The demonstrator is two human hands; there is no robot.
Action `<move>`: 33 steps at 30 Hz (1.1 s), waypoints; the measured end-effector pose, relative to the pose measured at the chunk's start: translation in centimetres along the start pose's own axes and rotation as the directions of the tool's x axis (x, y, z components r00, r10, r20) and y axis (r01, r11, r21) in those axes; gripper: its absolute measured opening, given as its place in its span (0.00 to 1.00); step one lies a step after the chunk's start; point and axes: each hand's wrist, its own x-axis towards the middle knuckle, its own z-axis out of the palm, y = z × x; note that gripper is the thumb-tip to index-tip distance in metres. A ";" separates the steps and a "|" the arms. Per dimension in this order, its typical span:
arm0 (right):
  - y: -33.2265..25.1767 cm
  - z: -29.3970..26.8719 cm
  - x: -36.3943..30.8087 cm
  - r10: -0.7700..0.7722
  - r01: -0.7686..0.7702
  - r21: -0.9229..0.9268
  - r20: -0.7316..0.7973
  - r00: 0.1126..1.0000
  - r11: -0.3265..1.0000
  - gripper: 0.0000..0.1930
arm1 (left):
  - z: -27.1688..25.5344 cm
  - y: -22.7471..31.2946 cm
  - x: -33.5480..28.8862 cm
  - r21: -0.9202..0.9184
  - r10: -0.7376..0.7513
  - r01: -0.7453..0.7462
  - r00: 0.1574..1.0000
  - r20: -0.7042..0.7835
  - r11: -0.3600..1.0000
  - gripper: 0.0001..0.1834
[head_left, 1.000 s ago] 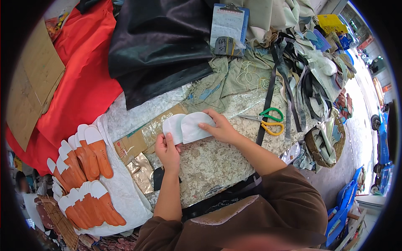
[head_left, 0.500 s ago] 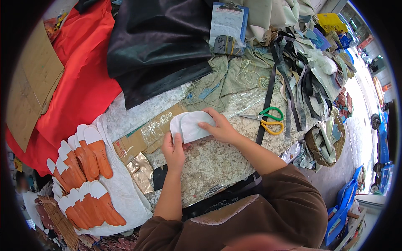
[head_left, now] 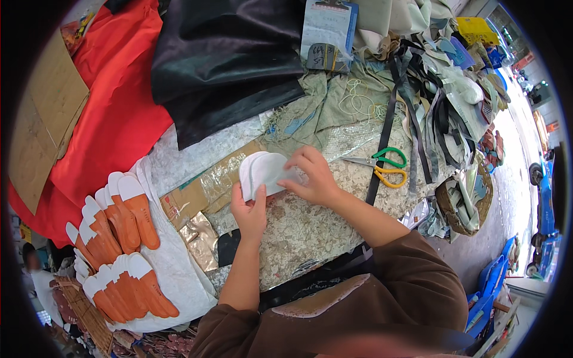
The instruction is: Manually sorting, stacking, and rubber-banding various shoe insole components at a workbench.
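Note:
A few overlapping white pieces point(head_left: 253, 173) with rounded ends, thin and flat, are held over the middle of the worktable. My left hand point(head_left: 249, 210) grips their lower left edge, its thumb on the front face. At their right end, my right hand point(head_left: 313, 177) has its fingers bent around the top piece, the thumb low against it and the fingertips higher up. That end looks greyish and slightly blurred between the fingers. To the right, scissors point(head_left: 382, 167) with one green and one yellow handle lie on the table.
Brown insoles point(head_left: 140, 221) with white toe ends lie in two fanned rows on white cloth at left. Black sheet material point(head_left: 227, 71), red fabric point(head_left: 119, 89) and a clipboard point(head_left: 328, 30) occupy the far side. Black strips point(head_left: 439, 119) and a scrap-filled basket point(head_left: 459, 203) are at right.
My right hand has shifted and lifted its fingers along the right end of the white pieces. The pieces have moved slightly left and now show a clearer edge between layers.

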 end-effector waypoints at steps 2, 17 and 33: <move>-0.2 0.1 -0.6 0.037 -0.052 0.105 0.135 0.990 0.993 0.18 | -0.7 0.1 -0.7 0.278 0.085 -0.096 0.995 0.051 0.956 0.12; -0.9 0.2 -1.0 0.305 -0.648 0.666 0.572 0.761 0.370 0.09 | -0.1 0.7 -0.2 0.397 0.364 -0.555 0.809 0.460 0.731 0.33; 0.1 0.3 -1.0 0.219 -0.637 0.676 0.603 0.767 0.371 0.11 | -1.2 -0.6 -0.2 0.306 0.242 -0.360 0.900 0.363 0.881 0.18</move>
